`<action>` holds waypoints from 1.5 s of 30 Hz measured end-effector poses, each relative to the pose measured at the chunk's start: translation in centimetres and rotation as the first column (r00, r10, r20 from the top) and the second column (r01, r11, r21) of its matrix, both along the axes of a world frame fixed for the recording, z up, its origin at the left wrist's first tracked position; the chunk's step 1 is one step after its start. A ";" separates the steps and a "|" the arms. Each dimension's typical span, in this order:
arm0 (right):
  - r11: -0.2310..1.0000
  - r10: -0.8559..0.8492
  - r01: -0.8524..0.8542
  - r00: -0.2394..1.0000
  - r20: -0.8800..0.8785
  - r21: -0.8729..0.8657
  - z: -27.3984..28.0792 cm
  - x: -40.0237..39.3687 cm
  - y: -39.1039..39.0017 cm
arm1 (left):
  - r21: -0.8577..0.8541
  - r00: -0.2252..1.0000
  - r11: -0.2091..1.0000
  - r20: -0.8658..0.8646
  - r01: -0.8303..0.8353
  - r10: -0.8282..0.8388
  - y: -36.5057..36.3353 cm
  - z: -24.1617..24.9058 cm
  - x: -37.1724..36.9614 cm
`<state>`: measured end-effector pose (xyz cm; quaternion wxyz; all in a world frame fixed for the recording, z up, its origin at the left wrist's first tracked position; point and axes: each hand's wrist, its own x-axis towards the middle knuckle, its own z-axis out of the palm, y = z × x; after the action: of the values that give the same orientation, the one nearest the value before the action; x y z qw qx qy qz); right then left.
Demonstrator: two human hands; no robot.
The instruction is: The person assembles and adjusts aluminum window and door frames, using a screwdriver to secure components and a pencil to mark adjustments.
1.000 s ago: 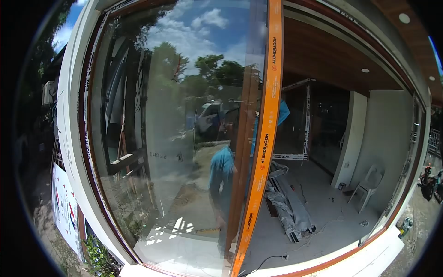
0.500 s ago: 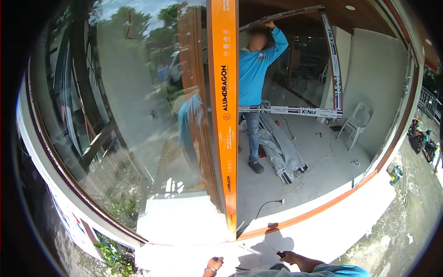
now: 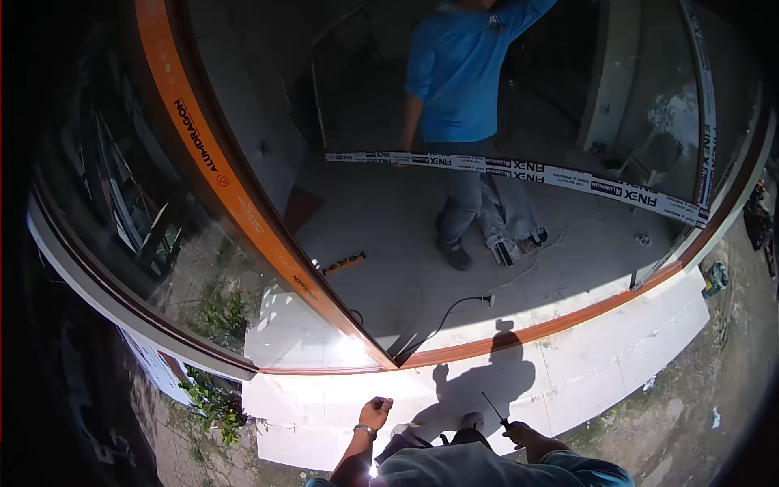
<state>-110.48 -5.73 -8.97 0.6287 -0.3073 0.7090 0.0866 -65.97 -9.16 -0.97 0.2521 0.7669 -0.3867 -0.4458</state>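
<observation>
My right hand [image 3: 520, 434] grips a screwdriver [image 3: 497, 411] by its dark handle. Its thin shaft points forward and up over the white tiled ledge [image 3: 568, 385]. My left hand [image 3: 376, 412], with a band at the wrist, is curled closed above the same ledge; whatever is in its fingers, if anything, is hidden. Beyond the orange-brown sill [image 3: 519, 331], a person in a blue shirt [image 3: 454, 73] stands inside, holding a large glass panel in a frame wrapped with FINEX tape [image 3: 519, 166]. One arm of that person is raised.
An orange ALUMDRAGON-taped upright [image 3: 213, 154] stands at the left beside a glass pane. On the floor inside lie a yellow spirit level [image 3: 344, 263], a cable with a plug [image 3: 471, 300] and wrapped profiles [image 3: 511, 219]. Plants [image 3: 213, 402] grow at the lower left.
My view has tilted down and turned right. The framed panel and the person look nearer to the opening. My right hand still holds the screwdriver; my left stays closed.
</observation>
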 end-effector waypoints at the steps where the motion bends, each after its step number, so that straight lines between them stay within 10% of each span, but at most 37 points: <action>1: 0.999 -0.039 0.040 0.997 -0.060 0.031 -0.6 -1.4 0.2 | 0.003 0.998 0.999 0.034 0.051 -0.051 0.6 -0.4 -0.5; 7: 0.975 -0.203 0.183 0.965 -0.166 -0.129 0.1 -6.6 0.0 | 0.022 0.964 0.978 0.167 0.206 -0.207 1.1 -3.5 -1.9; 11: 0.875 -0.466 0.453 0.884 -0.046 -0.169 -0.8 -5.2 0.7 | -0.083 0.981 0.990 0.166 0.113 -0.098 -1.8 3.5 -2.3; 23: 0.992 0.071 -0.081 0.992 -0.100 -0.098 4.4 6.1 5.4 | -0.259 0.991 0.965 -0.131 -0.044 0.010 -1.8 0.7 3.9; 36: 0.959 -0.213 0.190 0.973 -0.092 -0.210 5.1 8.8 6.7 | -0.240 0.984 0.969 -0.175 -0.053 0.011 -3.3 1.2 8.1; 45: 0.771 0.472 -0.511 0.859 -0.198 -0.379 6.3 11.2 3.4 | -0.219 0.942 0.963 -0.326 -0.157 0.079 -5.4 6.1 6.0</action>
<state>-99.26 -2.31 -2.69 0.4702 -0.6053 0.6332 0.1078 -59.95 -14.58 5.16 0.4283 0.6715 -0.3460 -0.4960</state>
